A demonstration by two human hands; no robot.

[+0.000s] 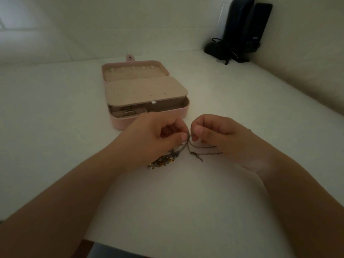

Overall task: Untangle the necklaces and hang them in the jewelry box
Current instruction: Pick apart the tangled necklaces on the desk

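Observation:
A pink jewelry box (149, 120) lies open on the white table, its lid flat at the back with a row of hooks (134, 68) and a beige inner flap over the tray. Just in front of it, my left hand (156, 138) and my right hand (219, 135) pinch thin chains of the tangled necklaces (188, 148) between thumb and forefinger, fingertips almost touching. Thin strands trail right under my right hand. A clump of gold and dark beads (162, 162) lies on the table, partly hidden under my left hand.
Two tall black speakers (242, 28) with a cable stand in the far right corner against the wall. The white table's near edge (186, 243) runs below my forearms.

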